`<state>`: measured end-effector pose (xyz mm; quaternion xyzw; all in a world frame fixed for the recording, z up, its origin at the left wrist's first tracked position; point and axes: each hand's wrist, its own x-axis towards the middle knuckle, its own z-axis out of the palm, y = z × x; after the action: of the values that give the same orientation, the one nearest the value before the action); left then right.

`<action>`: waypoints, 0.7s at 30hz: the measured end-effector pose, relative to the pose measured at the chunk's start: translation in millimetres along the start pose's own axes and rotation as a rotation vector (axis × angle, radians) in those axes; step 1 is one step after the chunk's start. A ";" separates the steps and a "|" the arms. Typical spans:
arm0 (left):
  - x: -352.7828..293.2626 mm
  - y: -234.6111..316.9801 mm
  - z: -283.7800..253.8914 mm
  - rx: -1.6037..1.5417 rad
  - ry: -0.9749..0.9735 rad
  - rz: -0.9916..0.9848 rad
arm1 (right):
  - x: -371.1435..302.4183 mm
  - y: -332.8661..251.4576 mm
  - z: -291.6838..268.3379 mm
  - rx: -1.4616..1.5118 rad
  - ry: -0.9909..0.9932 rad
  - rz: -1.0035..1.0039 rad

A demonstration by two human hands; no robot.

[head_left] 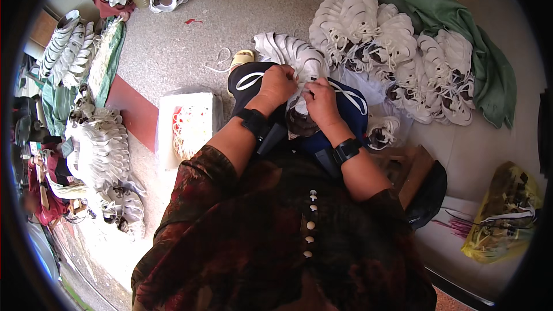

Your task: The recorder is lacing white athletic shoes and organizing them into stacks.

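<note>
A white shoe upper point(296, 105) with a dark lining lies across my lap. My left hand point(278, 86) is closed at its upper left edge, fingertips pinched together. Close beside it, my right hand point(322, 102) pinches the other side of the same upper. Whether a lace runs between the fingertips is too small to tell. Beyond my hands, a row of nested white uppers point(282, 47) stretches away from me. A white lace loop point(249, 81) rests on the dark cloth by my left wrist, and another white loop point(352, 99) lies on the blue cloth at right.
Left of my lap stands a white box point(218, 114) of red, white and yellowish laces. Large piles of white uppers point(368, 29) lie at right by a green cloth point(489, 66). More stacks point(98, 150) line the left. A wooden stool point(410, 175) and yellow bag point(504, 213) are at right.
</note>
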<state>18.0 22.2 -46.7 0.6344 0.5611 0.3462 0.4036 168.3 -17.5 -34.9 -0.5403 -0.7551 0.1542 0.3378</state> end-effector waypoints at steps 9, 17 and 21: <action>8.0 -3.8 8.0 -0.074 0.052 0.008 | 3.3 0.1 0.2 -0.081 0.011 -0.033; -2.7 18.6 5.4 0.280 0.060 0.049 | 0.3 -6.2 -1.9 -0.100 0.019 -0.022; -8.9 25.4 -5.3 0.409 -0.017 -0.012 | -4.6 -0.5 1.4 -0.026 0.000 -0.073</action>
<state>23.0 12.8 -21.4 0.7027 0.6200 0.2172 0.2732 167.8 -21.7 -37.1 -0.5165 -0.7764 0.1321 0.3361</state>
